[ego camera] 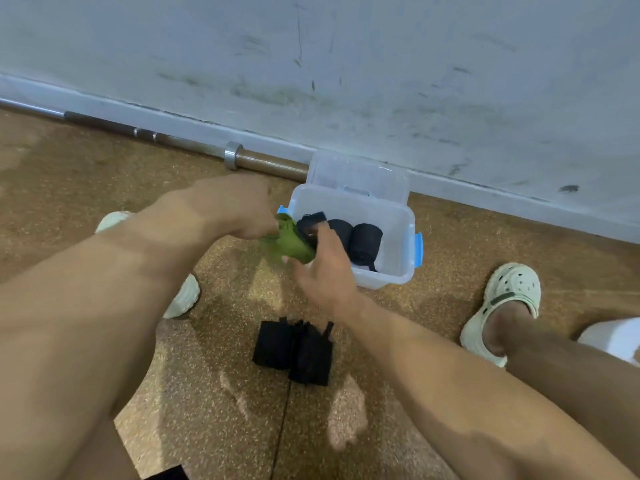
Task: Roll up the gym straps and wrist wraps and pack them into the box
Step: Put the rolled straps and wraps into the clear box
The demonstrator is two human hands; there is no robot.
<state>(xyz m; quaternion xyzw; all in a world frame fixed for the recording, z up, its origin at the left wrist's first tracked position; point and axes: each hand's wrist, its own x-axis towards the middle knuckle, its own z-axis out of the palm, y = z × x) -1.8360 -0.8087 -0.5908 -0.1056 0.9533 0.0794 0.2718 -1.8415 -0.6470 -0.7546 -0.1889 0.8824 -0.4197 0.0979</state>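
a steel barbell point(166, 138) lies along the foot of the scuffed pale wall point(381, 64), its collar and sleeve ending just beside the box lid. a pale foam clog point(183, 296) shows partly under the left forearm. the floor point(86, 188) is speckled brown rubber with a dark seam running toward the viewer.

the left hand point(235, 206) reaches in with its fingers curled round the near end of a green rolled strap point(291, 239), soft woven cloth, held at the left rim of the box. the right hand point(325, 268) meets the same roll from below, thumb up and fingers bent around it; blur hides the fingertips.

on the floor between the forearms lie two black wrist wraps point(294, 351), rolled, side by side and touching, with frayed loop ends.

the clear plastic box point(398, 265) has blue clips and its lid tilted open against the wall. inside sit black rolls point(363, 237) side by side. no readable writing shows anywhere.

at right, a second perforated clog point(505, 299) is worn on a foot.
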